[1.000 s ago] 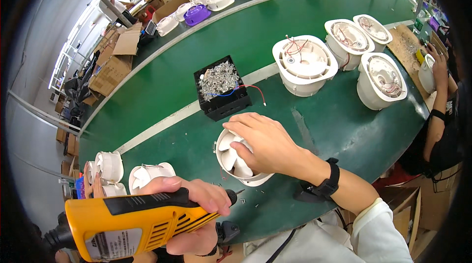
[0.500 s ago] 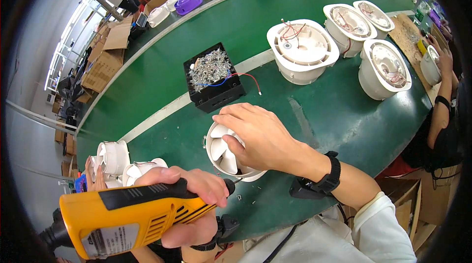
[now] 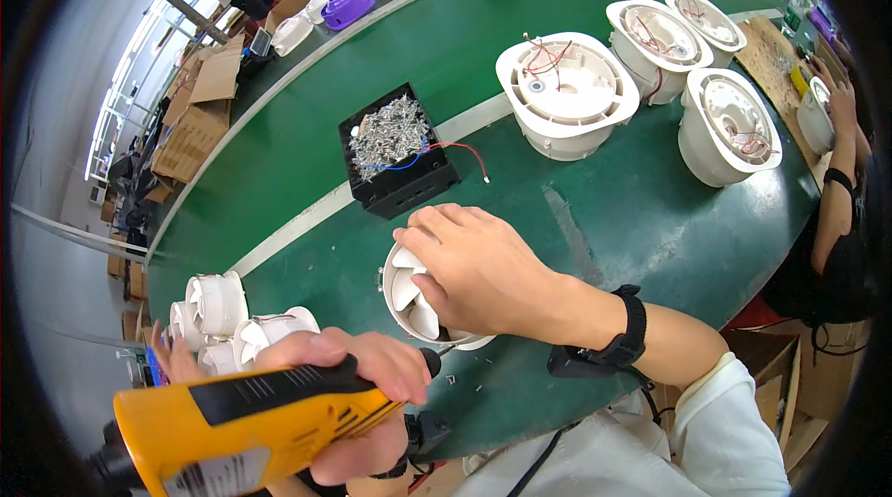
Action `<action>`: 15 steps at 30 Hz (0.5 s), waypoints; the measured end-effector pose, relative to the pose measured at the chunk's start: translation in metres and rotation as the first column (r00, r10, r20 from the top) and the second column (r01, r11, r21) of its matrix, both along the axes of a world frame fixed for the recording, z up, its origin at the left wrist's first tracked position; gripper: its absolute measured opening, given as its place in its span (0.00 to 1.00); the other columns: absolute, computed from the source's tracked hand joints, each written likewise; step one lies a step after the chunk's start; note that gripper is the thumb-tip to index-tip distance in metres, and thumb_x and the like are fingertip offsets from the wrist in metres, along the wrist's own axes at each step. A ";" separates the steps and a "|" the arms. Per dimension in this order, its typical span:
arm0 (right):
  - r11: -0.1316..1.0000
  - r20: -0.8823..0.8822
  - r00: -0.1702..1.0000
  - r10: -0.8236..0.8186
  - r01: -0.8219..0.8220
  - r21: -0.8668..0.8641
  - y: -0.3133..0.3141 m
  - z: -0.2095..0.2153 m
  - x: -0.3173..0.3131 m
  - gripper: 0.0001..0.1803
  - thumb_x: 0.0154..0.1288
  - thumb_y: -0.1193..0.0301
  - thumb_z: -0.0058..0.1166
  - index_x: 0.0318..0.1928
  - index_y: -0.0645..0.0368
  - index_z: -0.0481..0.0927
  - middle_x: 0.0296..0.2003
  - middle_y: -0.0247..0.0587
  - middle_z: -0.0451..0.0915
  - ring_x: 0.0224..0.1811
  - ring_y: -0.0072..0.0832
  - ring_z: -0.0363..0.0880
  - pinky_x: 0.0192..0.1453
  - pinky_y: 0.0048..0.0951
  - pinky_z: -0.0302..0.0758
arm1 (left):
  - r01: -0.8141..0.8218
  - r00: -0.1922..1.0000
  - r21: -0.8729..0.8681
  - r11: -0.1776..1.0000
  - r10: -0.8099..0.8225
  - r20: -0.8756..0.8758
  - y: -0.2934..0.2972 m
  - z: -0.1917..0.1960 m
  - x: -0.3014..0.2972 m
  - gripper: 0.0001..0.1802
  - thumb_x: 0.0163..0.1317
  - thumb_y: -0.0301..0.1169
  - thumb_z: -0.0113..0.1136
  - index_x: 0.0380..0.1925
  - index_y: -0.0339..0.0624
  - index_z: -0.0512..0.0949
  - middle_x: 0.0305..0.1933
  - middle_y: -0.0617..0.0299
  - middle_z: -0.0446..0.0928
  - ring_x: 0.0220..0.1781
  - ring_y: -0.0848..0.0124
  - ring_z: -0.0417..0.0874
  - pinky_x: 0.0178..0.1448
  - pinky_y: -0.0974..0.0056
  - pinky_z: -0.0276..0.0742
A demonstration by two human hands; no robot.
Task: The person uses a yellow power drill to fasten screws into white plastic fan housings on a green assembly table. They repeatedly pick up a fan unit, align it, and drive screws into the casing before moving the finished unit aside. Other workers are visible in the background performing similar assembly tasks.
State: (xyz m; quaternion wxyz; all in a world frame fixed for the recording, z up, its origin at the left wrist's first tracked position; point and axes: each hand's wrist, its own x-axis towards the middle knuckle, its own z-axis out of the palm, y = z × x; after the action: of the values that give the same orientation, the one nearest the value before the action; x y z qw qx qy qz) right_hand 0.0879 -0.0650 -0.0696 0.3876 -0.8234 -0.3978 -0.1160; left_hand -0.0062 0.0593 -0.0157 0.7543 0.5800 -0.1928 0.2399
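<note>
Left hand (image 3: 358, 404): I have it wrapped round the yellow electric screwdriver (image 3: 246, 427), fingers clamped on the body. The tip points toward the fan piece, and I judge it is angled so to reach a screw at the near rim; the bit itself is too hidden to tell.
Right hand (image 3: 483, 274): laid over the white fan impeller (image 3: 418, 302), fingers together and pressing down on its top — a steadying hold, I would say, so the part does not spin or slide.
Where the impeller is: on the green worktop (image 3: 613, 228), near the front edge, just before me, between both hands.
Screw box: a black tray of screws (image 3: 398, 149) sits just beyond the impeller, within easy reach, with a red and a blue wire trailing from it.
Housings: three white round housings (image 3: 567, 84) with loose wires stand well apart, at the far right.
Spare parts: a cluster of white impellers (image 3: 218, 307) at my left, beside the screwdriver.
In the way: my own right hand covers most of the impeller — its hub is out of sight. A few loose screws lie near the front edge.
Others: a co-worker's arm (image 3: 841, 172) at the right edge; another person stands far off at upper left.
</note>
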 end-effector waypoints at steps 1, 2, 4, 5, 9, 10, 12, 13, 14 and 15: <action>1.000 0.003 1.000 0.006 -0.006 0.001 0.001 0.001 0.000 0.22 0.49 0.72 0.59 0.46 0.65 0.74 0.42 0.47 0.74 0.45 0.42 0.74 0.49 0.38 0.72 | -0.088 0.996 0.037 0.995 0.088 0.008 -0.009 0.000 0.002 0.40 0.55 0.64 0.52 0.47 0.37 0.58 0.20 0.57 0.69 0.13 0.68 0.69 0.16 0.66 0.68; 1.000 0.007 1.000 0.011 -0.011 0.002 0.004 0.001 0.000 0.22 0.49 0.72 0.59 0.46 0.65 0.73 0.42 0.47 0.74 0.45 0.42 0.74 0.49 0.38 0.72 | -0.175 0.985 0.072 0.982 0.174 0.020 -0.018 0.000 0.003 0.40 0.55 0.66 0.50 0.45 0.39 0.58 0.16 0.61 0.67 0.08 0.72 0.65 0.12 0.68 0.65; 0.999 0.008 1.000 0.030 -0.030 0.012 0.010 0.001 -0.003 0.22 0.48 0.72 0.59 0.46 0.65 0.73 0.42 0.48 0.74 0.45 0.42 0.74 0.49 0.39 0.72 | -0.275 0.958 0.153 0.949 0.283 -0.033 -0.026 0.009 -0.007 0.39 0.55 0.66 0.51 0.43 0.39 0.58 0.15 0.61 0.66 0.08 0.72 0.64 0.13 0.68 0.65; 1.000 0.005 1.000 0.006 -0.006 0.009 0.005 -0.001 -0.001 0.22 0.48 0.72 0.59 0.46 0.65 0.73 0.42 0.48 0.74 0.45 0.42 0.74 0.49 0.39 0.72 | -0.259 0.961 0.166 0.952 0.271 -0.057 -0.029 0.007 -0.003 0.39 0.55 0.66 0.51 0.43 0.39 0.58 0.15 0.62 0.66 0.08 0.73 0.65 0.13 0.69 0.65; 0.995 0.081 0.997 0.004 -0.012 0.103 0.011 -0.001 -0.001 0.17 0.44 0.71 0.58 0.37 0.63 0.72 0.35 0.48 0.73 0.40 0.42 0.74 0.44 0.38 0.72 | -0.245 0.969 0.134 0.960 0.248 -0.012 -0.020 0.006 -0.003 0.37 0.56 0.65 0.50 0.40 0.40 0.57 0.15 0.62 0.65 0.07 0.74 0.64 0.11 0.71 0.65; 0.990 0.114 0.993 -0.025 0.009 0.139 0.009 -0.004 0.001 0.15 0.43 0.71 0.56 0.32 0.63 0.71 0.32 0.48 0.73 0.37 0.41 0.75 0.41 0.37 0.72 | -0.212 0.977 0.121 0.970 0.214 -0.006 -0.018 0.003 0.001 0.36 0.56 0.65 0.50 0.39 0.40 0.57 0.15 0.62 0.65 0.07 0.74 0.64 0.11 0.71 0.64; 0.994 0.100 0.994 -0.054 0.044 0.100 0.001 -0.007 0.004 0.15 0.42 0.71 0.57 0.33 0.63 0.72 0.33 0.47 0.73 0.38 0.41 0.75 0.42 0.37 0.72 | -0.161 0.987 0.087 0.983 0.162 -0.007 -0.017 -0.004 0.010 0.36 0.56 0.64 0.51 0.39 0.41 0.57 0.15 0.62 0.65 0.06 0.74 0.64 0.10 0.71 0.64; 0.995 0.097 0.994 -0.047 0.038 0.090 0.002 -0.004 0.004 0.16 0.42 0.71 0.58 0.33 0.63 0.72 0.33 0.47 0.73 0.38 0.41 0.74 0.43 0.37 0.72 | -0.172 0.985 0.075 0.982 0.173 -0.009 -0.016 -0.003 0.009 0.36 0.56 0.64 0.51 0.39 0.40 0.57 0.15 0.62 0.65 0.06 0.74 0.63 0.10 0.71 0.64; 0.996 0.093 0.995 -0.042 0.034 0.080 0.002 -0.002 0.004 0.16 0.41 0.71 0.58 0.33 0.63 0.72 0.33 0.47 0.73 0.38 0.41 0.74 0.43 0.37 0.72 | -0.182 0.983 0.062 0.981 0.183 -0.011 -0.014 -0.002 0.008 0.36 0.56 0.64 0.51 0.39 0.40 0.57 0.15 0.62 0.65 0.06 0.74 0.63 0.10 0.70 0.64; 0.996 0.082 0.996 -0.037 0.031 0.078 0.002 -0.002 0.003 0.16 0.41 0.71 0.58 0.33 0.63 0.72 0.33 0.47 0.73 0.39 0.41 0.74 0.43 0.37 0.72 | -0.174 0.984 0.060 0.983 0.176 -0.019 -0.012 -0.002 0.007 0.36 0.56 0.64 0.51 0.40 0.40 0.58 0.15 0.62 0.66 0.06 0.73 0.63 0.10 0.70 0.64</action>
State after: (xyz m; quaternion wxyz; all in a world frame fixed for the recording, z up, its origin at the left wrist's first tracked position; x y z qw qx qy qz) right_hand 0.0908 -0.0626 -0.0719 0.4000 -0.8091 -0.3947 -0.1719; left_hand 0.0012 0.0478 -0.0182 0.7154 0.6191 -0.1388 0.2927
